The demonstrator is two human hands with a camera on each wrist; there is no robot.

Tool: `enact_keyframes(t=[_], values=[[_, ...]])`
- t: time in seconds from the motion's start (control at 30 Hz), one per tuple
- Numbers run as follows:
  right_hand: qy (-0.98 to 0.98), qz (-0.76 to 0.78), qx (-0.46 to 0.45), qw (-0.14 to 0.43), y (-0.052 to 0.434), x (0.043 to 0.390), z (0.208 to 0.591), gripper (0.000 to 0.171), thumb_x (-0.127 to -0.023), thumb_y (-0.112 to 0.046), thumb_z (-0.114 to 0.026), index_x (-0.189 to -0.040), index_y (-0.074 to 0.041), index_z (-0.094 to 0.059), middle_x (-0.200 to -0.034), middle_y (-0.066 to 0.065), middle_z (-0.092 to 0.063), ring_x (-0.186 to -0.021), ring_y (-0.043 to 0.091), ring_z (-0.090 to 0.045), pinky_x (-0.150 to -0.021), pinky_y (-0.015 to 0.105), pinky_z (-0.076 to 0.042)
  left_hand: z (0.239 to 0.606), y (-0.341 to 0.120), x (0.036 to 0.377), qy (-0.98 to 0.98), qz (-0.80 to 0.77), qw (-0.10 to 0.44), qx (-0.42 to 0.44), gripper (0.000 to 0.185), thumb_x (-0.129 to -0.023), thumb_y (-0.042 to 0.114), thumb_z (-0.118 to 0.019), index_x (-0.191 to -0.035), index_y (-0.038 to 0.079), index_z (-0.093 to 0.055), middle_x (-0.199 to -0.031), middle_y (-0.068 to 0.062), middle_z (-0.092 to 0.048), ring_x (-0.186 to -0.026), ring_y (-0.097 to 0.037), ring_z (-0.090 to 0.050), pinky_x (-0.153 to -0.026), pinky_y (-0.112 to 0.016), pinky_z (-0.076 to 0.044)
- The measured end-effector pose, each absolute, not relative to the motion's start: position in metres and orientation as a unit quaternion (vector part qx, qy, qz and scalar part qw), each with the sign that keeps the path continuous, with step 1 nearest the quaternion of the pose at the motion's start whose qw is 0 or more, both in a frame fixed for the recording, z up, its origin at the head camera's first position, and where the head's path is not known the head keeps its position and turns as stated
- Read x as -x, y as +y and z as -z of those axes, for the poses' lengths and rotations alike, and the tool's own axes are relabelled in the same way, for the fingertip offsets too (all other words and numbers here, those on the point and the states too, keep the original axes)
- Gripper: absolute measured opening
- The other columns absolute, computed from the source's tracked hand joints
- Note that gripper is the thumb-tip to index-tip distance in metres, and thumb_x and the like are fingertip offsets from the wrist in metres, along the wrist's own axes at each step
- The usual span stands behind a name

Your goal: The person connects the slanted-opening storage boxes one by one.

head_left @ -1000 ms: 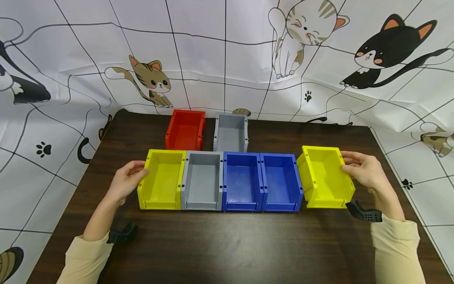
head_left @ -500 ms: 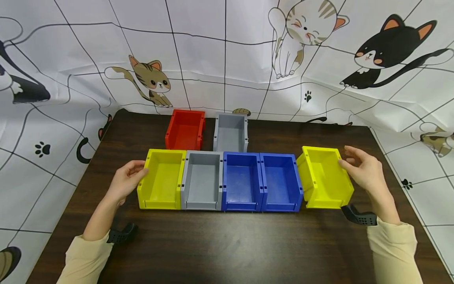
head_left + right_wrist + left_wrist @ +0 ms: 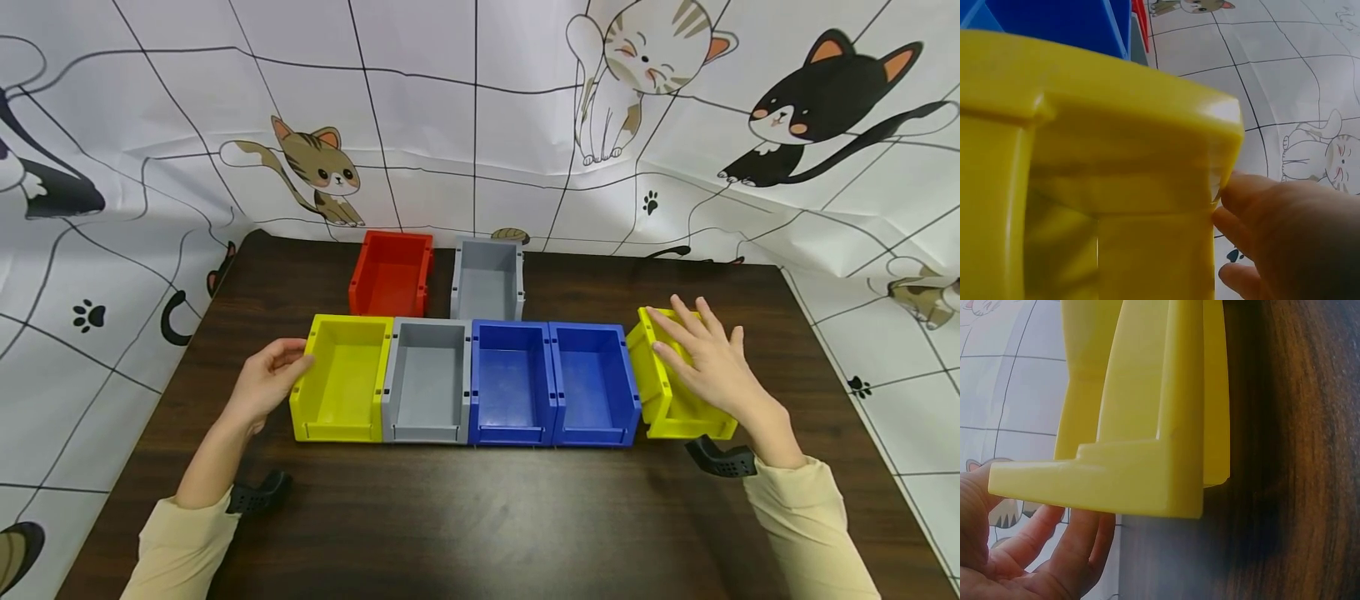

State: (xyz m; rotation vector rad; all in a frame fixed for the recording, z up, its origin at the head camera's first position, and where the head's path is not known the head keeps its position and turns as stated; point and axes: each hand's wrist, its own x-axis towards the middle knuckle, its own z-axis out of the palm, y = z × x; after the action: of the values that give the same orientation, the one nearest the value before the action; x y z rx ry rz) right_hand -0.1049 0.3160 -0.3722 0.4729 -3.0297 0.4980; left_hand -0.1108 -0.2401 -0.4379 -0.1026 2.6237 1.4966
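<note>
At the left end of the front row, my left hand (image 3: pixel 264 382) pinches the side wall of a yellow storage bin (image 3: pixel 341 383), thumb at the rim and fingers outside it. The left wrist view shows this hand (image 3: pixel 1054 556) beside the bin's front corner (image 3: pixel 1135 481). My right hand (image 3: pixel 712 362) is spread over a second yellow storage bin (image 3: pixel 651 383) at the right end, covering part of its inside. In the right wrist view its fingertips (image 3: pixel 1241 187) are at that bin's rim, partly hidden behind the wall. A grey bin (image 3: pixel 429 383) and two blue bins (image 3: pixel 513 383) stand between.
Behind the front row, a red bin (image 3: pixel 392 279) and another grey bin (image 3: pixel 487 279) stand on the dark wooden table (image 3: pixel 487 517). A white sheet (image 3: pixel 420 108) with cat drawings hangs along the back and sides.
My right hand has let go of the right yellow bin's outer side and moved left over it, its fingers spreading out. The left hand and the bins look unmoved.
</note>
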Motion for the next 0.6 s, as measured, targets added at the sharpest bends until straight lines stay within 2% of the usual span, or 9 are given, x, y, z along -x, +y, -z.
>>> enact_keyframes(t=[0.17,0.27,0.33,0.5,0.6], values=[[-0.975,-0.166,-0.149,0.001,0.3163,0.1053,0.3730,0.055,-0.099,-0.041,-0.042,-0.149,-0.023,-0.028,-0.155,0.014,-0.014,-0.141,0.039,0.002,-0.092,0.077,0.009,0.4382,-0.2399,0.1107,0.865,-0.499,0.053,0.032,0.050,-0.098,0.030,-0.049,-0.130,-0.007,-0.044,-0.120,-0.027,-0.052,-0.086,0.001,-0.053,-0.069,-0.013,-0.047],[-0.975,-0.164,-0.147,-0.004,0.3162,0.1059,0.3747,0.056,-0.099,-0.042,-0.041,-0.149,-0.023,-0.026,-0.155,0.014,-0.013,-0.141,0.040,-0.001,-0.092,0.077,0.009,0.4384,-0.2394,0.1106,0.862,-0.503,0.050,0.029,0.049,-0.097,0.030,-0.050,-0.130,-0.007,-0.044,-0.120,-0.028,-0.053,-0.084,0.005,-0.052,-0.068,-0.014,-0.047],[-0.976,-0.159,-0.146,-0.003,0.3160,0.1060,0.3757,0.056,-0.099,-0.042,-0.040,-0.149,-0.023,-0.026,-0.155,0.014,-0.013,-0.140,0.041,-0.004,-0.092,0.077,0.007,0.4379,-0.2392,0.1105,0.864,-0.499,0.051,0.031,0.049,-0.097,0.030,-0.050,-0.130,-0.007,-0.044,-0.119,-0.027,-0.053,-0.085,0.001,-0.053,-0.069,-0.013,-0.047],[-0.980,-0.140,-0.138,-0.012,0.3146,0.1051,0.3758,0.056,-0.100,-0.044,-0.036,-0.150,-0.024,-0.022,-0.156,0.013,-0.012,-0.140,0.040,-0.005,-0.094,0.076,0.002,0.4367,-0.2392,0.1106,0.869,-0.490,0.059,0.036,0.050,-0.098,0.030,-0.047,-0.132,-0.006,-0.042,-0.120,-0.026,-0.052,-0.094,-0.018,-0.054,-0.071,-0.010,-0.045],[-0.983,-0.125,-0.135,-0.019,0.3136,0.1052,0.3754,0.056,-0.100,-0.045,-0.033,-0.151,-0.026,-0.018,-0.156,0.012,-0.009,-0.141,0.039,-0.004,-0.096,0.075,0.001,0.4369,-0.2393,0.1105,0.868,-0.492,0.059,0.035,0.051,-0.098,0.031,-0.047,-0.132,-0.006,-0.042,-0.121,-0.026,-0.051,-0.097,-0.023,-0.054,-0.071,-0.011,-0.046]])
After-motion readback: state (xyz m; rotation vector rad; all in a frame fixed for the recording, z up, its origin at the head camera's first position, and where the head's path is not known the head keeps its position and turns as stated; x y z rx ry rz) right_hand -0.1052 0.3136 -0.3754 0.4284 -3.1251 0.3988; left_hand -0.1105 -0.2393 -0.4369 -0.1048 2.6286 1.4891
